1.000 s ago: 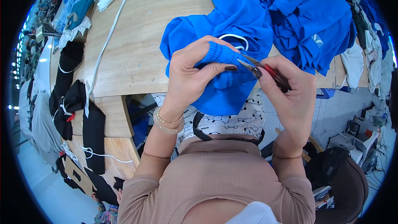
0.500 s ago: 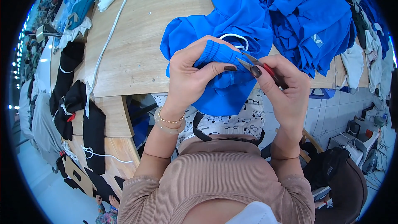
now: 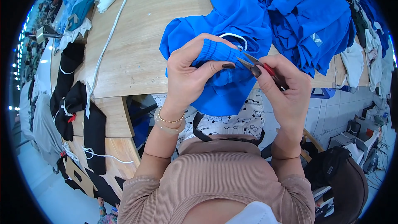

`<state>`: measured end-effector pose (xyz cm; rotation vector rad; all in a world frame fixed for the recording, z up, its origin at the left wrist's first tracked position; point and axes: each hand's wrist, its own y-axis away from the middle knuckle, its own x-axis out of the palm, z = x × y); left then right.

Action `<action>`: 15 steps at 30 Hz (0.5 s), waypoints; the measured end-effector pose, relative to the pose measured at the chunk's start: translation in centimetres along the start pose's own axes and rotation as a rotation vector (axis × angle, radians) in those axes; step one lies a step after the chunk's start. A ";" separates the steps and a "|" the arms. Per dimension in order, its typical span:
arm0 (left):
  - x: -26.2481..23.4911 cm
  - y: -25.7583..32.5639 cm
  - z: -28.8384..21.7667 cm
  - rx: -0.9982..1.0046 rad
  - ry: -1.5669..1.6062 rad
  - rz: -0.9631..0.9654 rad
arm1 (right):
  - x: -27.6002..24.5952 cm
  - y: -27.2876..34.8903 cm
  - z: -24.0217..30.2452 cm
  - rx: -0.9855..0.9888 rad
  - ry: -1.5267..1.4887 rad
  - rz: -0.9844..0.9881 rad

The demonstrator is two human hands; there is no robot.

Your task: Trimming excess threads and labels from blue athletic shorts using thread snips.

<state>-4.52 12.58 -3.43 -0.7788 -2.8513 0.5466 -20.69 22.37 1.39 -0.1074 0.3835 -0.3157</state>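
Observation:
My left hand (image 3: pixel 186 72) grips the gathered elastic waistband of a blue garment (image 3: pixel 232 14), thumb on top and fingers behind the cloth. The rest of the garment spreads over the table's near edge and hangs down in front of me. A white drawstring (image 3: pixel 237 37) loops out of the waistband. In my right hand (image 3: pixel 286 83) are small thread snips (image 3: pixel 269 69) with red on the handle. Their two pointed blades are parted and sit right at the edge of the waistband, beside my left thumb. Whether any thread lies between the blades is too small to tell.
A heap of blue garments (image 3: pixel 311 16) lies at the right of the wooden table (image 3: pixel 128 49). A long white cord (image 3: pixel 108 41) runs down its left side, near black fabric pieces (image 3: pixel 94 137). White cloth (image 3: pixel 353 64) hangs at the right edge. A dark chair (image 3: pixel 348 182) stands at lower right.
Both hands stay nearly in place, with the left shifted very slightly left along with the waistband. The snips remain at the cloth's edge.

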 end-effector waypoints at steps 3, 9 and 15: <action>0.0 -0.1 -0.1 -0.010 -0.052 -0.002 | -0.1 -0.1 0.2 -0.006 0.040 0.001; 0.0 -0.1 -0.1 0.022 -0.087 0.016 | -0.1 -0.1 0.6 0.006 0.059 0.001; -0.2 -0.1 -0.2 0.025 -0.128 0.038 | -0.1 0.0 1.0 0.060 0.059 -0.001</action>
